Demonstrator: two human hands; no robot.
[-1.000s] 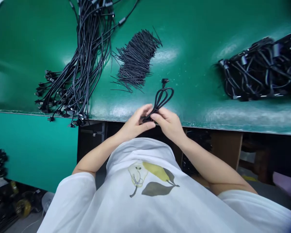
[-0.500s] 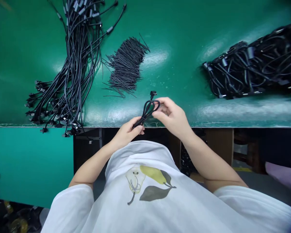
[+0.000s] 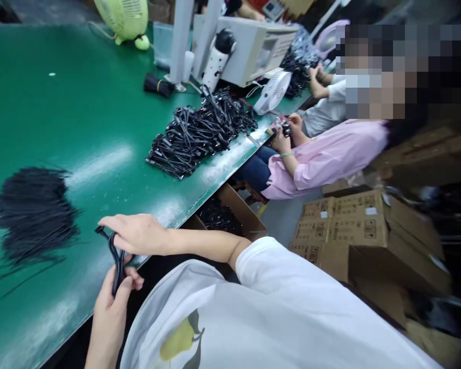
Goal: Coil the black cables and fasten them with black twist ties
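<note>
A coiled black cable (image 3: 118,264) is held up in front of me at the table edge. My left hand (image 3: 113,294) is closed around its lower end, with the thumb on top. At the upper end, near the small black plug (image 3: 100,230), my right hand (image 3: 136,233) pinches the loop; its fingertips are partly hidden. On the table to the left of my hands lies a pile of short black ties (image 3: 38,210), blurred by motion.
A heap of bundled cables (image 3: 203,130) lies farther along the green table (image 3: 80,113). Beyond stand a bottle (image 3: 217,61), a white fan (image 3: 273,92) and a grey machine (image 3: 249,48). A co-worker in a pink sleeve (image 3: 330,159) sits at the right, near cardboard boxes (image 3: 341,225).
My view has swung to the right, bringing the co-workers and boxes into sight. Both hands still hold the coiled cable; the right hand has closed in over its plug end.
</note>
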